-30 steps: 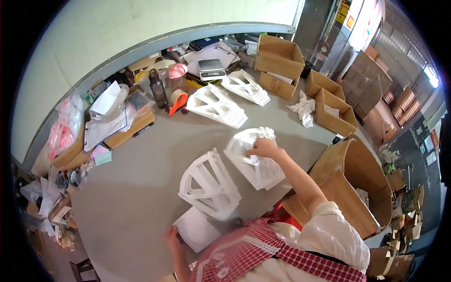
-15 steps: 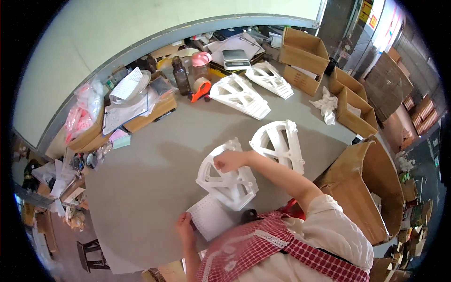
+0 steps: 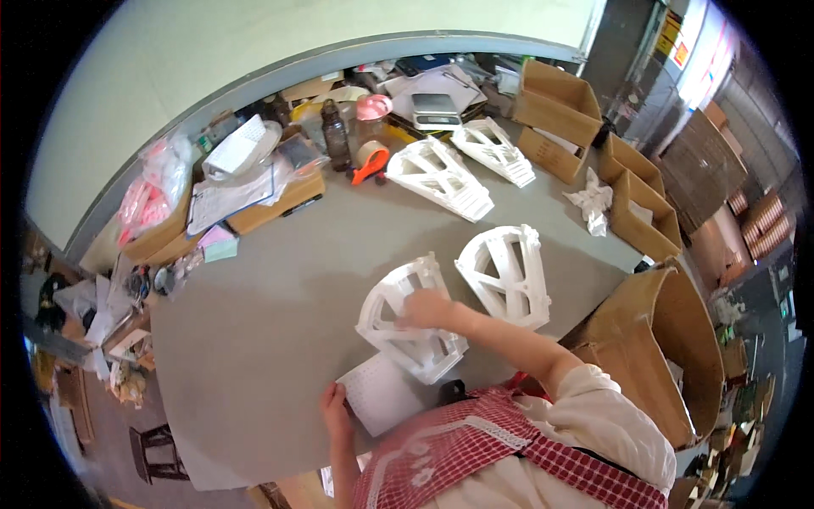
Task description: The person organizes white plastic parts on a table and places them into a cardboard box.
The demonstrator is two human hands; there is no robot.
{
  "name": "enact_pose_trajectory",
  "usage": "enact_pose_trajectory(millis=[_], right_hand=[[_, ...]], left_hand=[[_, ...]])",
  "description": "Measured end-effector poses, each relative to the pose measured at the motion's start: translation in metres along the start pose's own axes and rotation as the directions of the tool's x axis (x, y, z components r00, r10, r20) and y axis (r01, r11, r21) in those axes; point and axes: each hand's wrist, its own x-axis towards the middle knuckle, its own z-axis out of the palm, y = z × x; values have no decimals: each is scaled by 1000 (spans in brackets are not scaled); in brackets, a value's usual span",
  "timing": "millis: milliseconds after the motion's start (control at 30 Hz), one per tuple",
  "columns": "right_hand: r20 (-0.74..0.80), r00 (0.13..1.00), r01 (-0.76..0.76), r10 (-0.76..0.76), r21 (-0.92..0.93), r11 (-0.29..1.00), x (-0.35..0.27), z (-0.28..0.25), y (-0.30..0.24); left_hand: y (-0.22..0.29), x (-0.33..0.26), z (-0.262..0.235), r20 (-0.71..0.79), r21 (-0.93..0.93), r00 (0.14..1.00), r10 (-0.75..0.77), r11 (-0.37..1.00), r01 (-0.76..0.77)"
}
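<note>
In front of me a white plastic fan-shaped frame [image 3: 398, 339] with open cut-outs lies on the grey table [image 3: 246, 356]. My right hand [image 3: 426, 310] is over its middle, fingers curled together and slightly blurred; whatever is in them, if anything, is hidden. My left hand [image 3: 336, 407] pinches the left edge of a white sheet [image 3: 386, 395] covered in rows of small marks. The sheet's upper edge meets the near side of the frame. Just to the right lies a second white frame [image 3: 507, 276], apart from both hands.
Farther back lie two more white frames [image 3: 441, 180] [image 3: 494, 153]. Behind them are a small scale [image 3: 435, 112], a brown bottle [image 3: 335, 136] and an orange tape dispenser [image 3: 370, 163]. Cardboard boxes [image 3: 555, 102] line the right, with a large open carton [image 3: 623, 339] nearer. Clipboard papers [image 3: 229, 204] sit left.
My right hand has shifted slightly right and down over the frame, and its fingers now look blurred. My left hand still holds the sheet in about the same place.
</note>
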Motion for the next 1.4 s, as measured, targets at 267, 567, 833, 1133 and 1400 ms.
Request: enact_pose_trajectory(millis=[267,567,833,1133,1400], right_hand=[[-250,968,106,20,481,870,-11,-12,-4],[-217,968,-128,126,5,992,-17,-5,8],[-79,993,73,-89,-184,980,-18,1,19],[-444,864,-135,239,252,958,-65,-84,30],[-432,664,-643,611,87,761,-106,-61,126]], left_hand=[[-13,10,-12,22,-46,1000,18,999,-17],[5,-5,6,-80,-29,997,21,999,-24],[-6,0,-3,1,-34,994,108,994,-108],[-19,8,-11,5,-91,988,152,984,-151],[-3,-11,10,-84,-132,984,160,977,-170]])
